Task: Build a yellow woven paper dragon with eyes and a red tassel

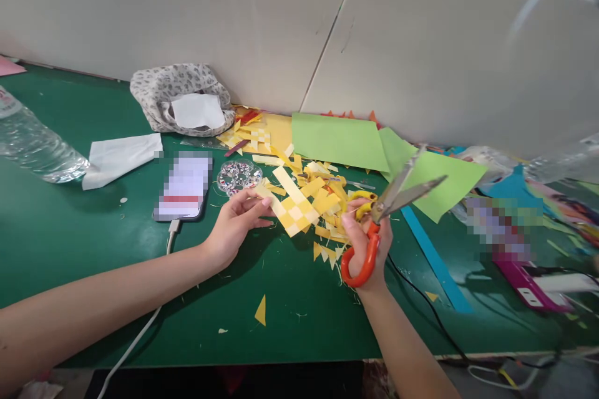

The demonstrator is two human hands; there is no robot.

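My left hand (241,218) pinches the left strip of a woven paper piece (296,215), checkered in yellow and cream with loose strips sticking out at its top. The piece is held above the green table. My right hand (374,243) grips a pair of scissors (369,243) with an orange handle; its metal blades are spread and point up and to the right, away from the paper. Yellow loops (364,204) show by the right fingers, and I cannot tell whether they belong to the same scissors. Behind both hands lies a heap of yellow paper scraps (327,199).
A phone (185,187) with a white cable, a clear bead box (238,176) and a water bottle (37,137) are on the left. Green paper sheets (337,142) and a patterned cloth pouch (182,84) lie near the wall. At right are a blue strip (435,262) and a magenta power strip (526,280).
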